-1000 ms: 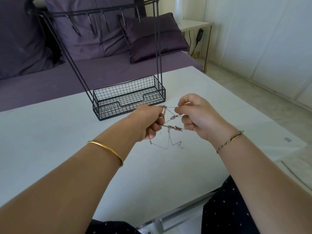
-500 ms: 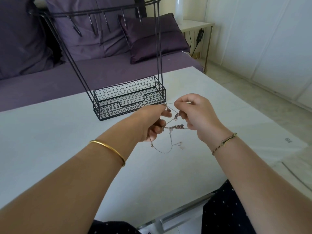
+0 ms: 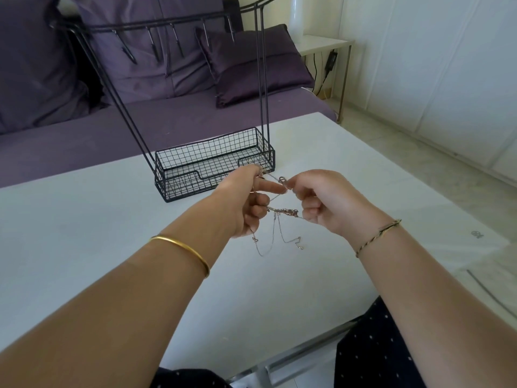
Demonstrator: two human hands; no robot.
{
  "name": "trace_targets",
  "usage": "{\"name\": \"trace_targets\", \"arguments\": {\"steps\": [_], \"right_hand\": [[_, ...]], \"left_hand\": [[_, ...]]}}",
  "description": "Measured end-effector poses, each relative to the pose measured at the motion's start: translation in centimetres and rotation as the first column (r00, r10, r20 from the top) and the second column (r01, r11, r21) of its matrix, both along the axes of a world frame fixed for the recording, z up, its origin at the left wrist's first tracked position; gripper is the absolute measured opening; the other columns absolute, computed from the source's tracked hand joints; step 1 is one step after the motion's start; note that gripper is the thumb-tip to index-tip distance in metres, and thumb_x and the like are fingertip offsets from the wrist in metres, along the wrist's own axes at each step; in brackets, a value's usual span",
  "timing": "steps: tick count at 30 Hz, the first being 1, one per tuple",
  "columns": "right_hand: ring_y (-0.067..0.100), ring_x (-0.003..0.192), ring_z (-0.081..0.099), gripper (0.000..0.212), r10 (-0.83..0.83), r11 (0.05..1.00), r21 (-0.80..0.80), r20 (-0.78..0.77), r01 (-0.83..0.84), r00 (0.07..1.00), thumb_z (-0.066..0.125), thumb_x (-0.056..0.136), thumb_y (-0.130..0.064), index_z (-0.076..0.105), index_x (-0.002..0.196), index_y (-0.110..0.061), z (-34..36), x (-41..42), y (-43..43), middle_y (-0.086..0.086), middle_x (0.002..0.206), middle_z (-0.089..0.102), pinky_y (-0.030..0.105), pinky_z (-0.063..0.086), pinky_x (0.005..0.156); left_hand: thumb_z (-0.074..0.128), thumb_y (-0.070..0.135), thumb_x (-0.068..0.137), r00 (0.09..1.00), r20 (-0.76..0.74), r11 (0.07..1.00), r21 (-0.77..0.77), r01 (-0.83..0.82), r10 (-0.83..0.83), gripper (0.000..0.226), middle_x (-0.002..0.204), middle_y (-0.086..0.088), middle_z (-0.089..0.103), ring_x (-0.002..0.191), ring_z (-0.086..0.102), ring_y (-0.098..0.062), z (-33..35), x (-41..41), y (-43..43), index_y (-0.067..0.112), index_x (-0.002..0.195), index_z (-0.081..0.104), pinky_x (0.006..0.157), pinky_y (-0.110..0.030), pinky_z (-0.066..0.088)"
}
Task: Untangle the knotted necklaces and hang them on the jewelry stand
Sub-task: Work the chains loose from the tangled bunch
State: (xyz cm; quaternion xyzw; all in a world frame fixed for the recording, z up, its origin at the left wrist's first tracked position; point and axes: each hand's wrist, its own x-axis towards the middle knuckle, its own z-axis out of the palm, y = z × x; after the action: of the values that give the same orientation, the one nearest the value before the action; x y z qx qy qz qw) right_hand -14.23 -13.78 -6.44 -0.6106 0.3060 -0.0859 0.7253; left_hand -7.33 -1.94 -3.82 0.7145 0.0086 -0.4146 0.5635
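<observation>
Left hand (image 3: 244, 203) and right hand (image 3: 328, 201) curled, nearly touching.

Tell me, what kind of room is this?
Most likely a home living room: a purple sofa with cushions sits behind the white table, a small side table stands by the wall, and a black wire jewelry stand is on the table.

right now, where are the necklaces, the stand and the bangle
necklaces (image 3: 282, 212): head view, on the knotted cluster of clasps
stand (image 3: 176, 183): head view, on the basket's front mesh wall
bangle (image 3: 190, 250): head view, on the middle of the gold band
</observation>
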Motion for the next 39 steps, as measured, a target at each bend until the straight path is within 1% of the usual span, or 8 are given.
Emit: {"name": "trace_targets", "arguments": {"steps": [7,15,19,23,27,30,35,39], "right_hand": [[0.011,0.044,0.026,0.016,0.048,0.999,0.02,0.015,-0.048,0.999,0.056,0.083,0.005,0.057,0.073,-0.007,-0.27,0.03,0.03,0.004,0.061,0.038,0.019,0.03,0.04],[0.009,0.042,0.019,0.008,0.135,0.991,-0.023,-0.008,-0.135,0.991,0.068,0.083,-0.016,0.063,0.077,-0.013,0.22,-0.17,0.42,-0.001,0.059,0.037,0.021,0.015,0.044],[0.008,0.038,0.017,0.012,0.168,0.982,0.09,-0.008,-0.167,0.986,0.058,0.09,-0.022,0.059,0.081,-0.014,0.18,-0.09,0.18,-0.005,0.054,0.031,0.018,0.016,0.038],[0.008,0.036,0.015,0.019,0.192,0.961,0.201,-0.001,-0.188,0.981,0.054,0.088,-0.026,0.053,0.07,-0.018,0.28,-0.06,0.01,-0.007,0.051,0.027,0.018,0.015,0.035],[0.007,0.04,0.021,0.023,0.219,0.973,-0.072,-0.007,-0.219,0.976,0.069,0.078,-0.003,0.053,0.072,-0.018,-0.1,-0.23,0.29,-0.008,0.049,0.032,0.018,0.017,0.04],[0.002,0.043,0.034,0.023,0.19,0.954,-0.232,-0.009,-0.187,0.982,0.077,0.074,-0.009,0.057,0.074,-0.021,-0.4,-0.22,0.54,-0.015,0.048,0.042,0.018,0.025,0.044],[0.006,0.044,0.027,0.018,0.182,0.964,-0.208,0.058,-0.167,0.982,0.078,0.075,-0.026,0.061,0.073,-0.022,-0.26,-0.37,0.59,-0.011,0.055,0.037,0.015,0.025,0.039],[0.009,0.044,0.022,0.019,0.15,0.977,-0.172,0.119,-0.128,0.982,0.061,0.091,-0.032,0.071,0.083,-0.018,0.18,-0.82,0.52,-0.014,0.048,0.027,0.016,0.026,0.041]], "left_hand": [[0.036,0.044,0.095,0.997,0.007,0.997,-0.008,-0.077,0.077,0.045,0.048,0.005,0.036,0.038,0.028,-0.009,0.1,-0.11,0.06,0.017,0.093,0.071,0.041,-0.015,0.021],[0.036,0.04,0.094,0.995,0.034,0.996,0.021,-0.091,0.09,0.039,0.052,0.004,0.039,0.041,0.03,-0.01,0.21,-0.42,-0.14,0.011,0.088,0.062,0.042,-0.016,0.022],[0.037,0.038,0.093,0.996,0.026,0.996,0.021,-0.09,0.089,0.038,0.048,0.004,0.038,0.037,0.03,-0.01,0.06,-0.32,-0.17,0.011,0.094,0.063,0.038,-0.015,0.023],[0.035,0.038,0.095,0.995,0.034,0.996,0.025,-0.091,0.09,0.037,0.047,0.004,0.039,0.036,0.03,-0.01,0.05,-0.31,-0.26,0.012,0.092,0.061,0.037,-0.014,0.023],[0.034,0.036,0.095,0.996,0.051,0.996,0.036,-0.081,0.079,0.037,0.051,0.003,0.04,0.037,0.031,-0.01,0.04,-0.39,-0.32,0.012,0.079,0.057,0.039,-0.014,0.022],[0.035,0.036,0.095,0.996,0.047,0.996,0.034,-0.083,0.082,0.036,0.05,0.003,0.039,0.036,0.03,-0.01,0.06,-0.42,-0.39,0.012,0.077,0.056,0.038,-0.014,0.021],[0.038,0.035,0.093,0.996,0.061,0.996,0.052,-0.066,0.063,0.03,0.049,0.003,0.042,0.035,0.031,-0.01,0.12,-0.2,-0.08,0.014,0.077,0.051,0.039,-0.014,0.021],[0.038,0.034,0.094,0.995,0.092,0.997,0.063,-0.041,0.035,0.031,0.051,0.004,0.043,0.035,0.034,-0.009,0.0,0.08,0.26,0.012,0.089,0.059,0.037,-0.014,0.022]]}}
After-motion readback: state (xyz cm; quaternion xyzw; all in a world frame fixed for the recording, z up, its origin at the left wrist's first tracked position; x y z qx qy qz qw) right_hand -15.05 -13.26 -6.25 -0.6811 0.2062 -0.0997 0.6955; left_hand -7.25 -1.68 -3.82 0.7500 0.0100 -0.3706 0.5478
